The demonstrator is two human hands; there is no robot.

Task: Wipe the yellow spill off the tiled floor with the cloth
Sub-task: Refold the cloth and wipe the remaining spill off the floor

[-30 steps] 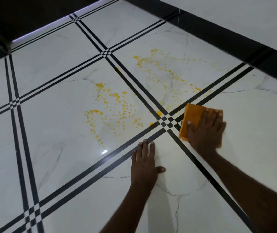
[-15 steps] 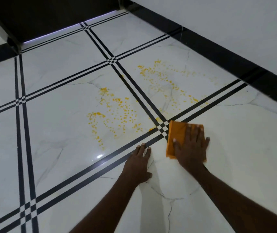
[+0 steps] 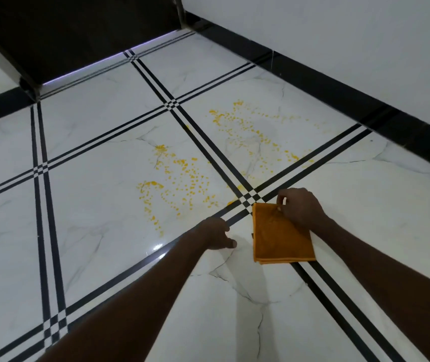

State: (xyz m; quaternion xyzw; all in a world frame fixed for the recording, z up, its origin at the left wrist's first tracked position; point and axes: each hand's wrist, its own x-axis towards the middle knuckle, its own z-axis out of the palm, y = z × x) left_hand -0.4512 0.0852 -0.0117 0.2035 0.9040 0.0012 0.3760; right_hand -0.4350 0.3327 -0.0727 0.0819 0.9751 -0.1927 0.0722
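Note:
A folded orange cloth (image 3: 279,236) lies flat on the white tiled floor (image 3: 104,205), just this side of a crossing of black tile lines. My right hand (image 3: 300,210) pinches the cloth's far right corner with thumb and fingers. My left hand (image 3: 216,233) rests on the floor to the left of the cloth, fingers curled, holding nothing. The yellow spill shows as scattered drops in two patches: one (image 3: 177,184) on the tile beyond my left hand, the other (image 3: 253,134) on the tile farther right.
A white wall with a black skirting (image 3: 339,87) runs along the right. A dark opening (image 3: 78,35) lies at the far end, with a lit strip at its base. Black double lines cross the floor.
My right hand has drawn the cloth toward me, off the line crossing, and gone from pressing it flat to pinching its corner. My left hand has curled its fingers. The view has pulled back.

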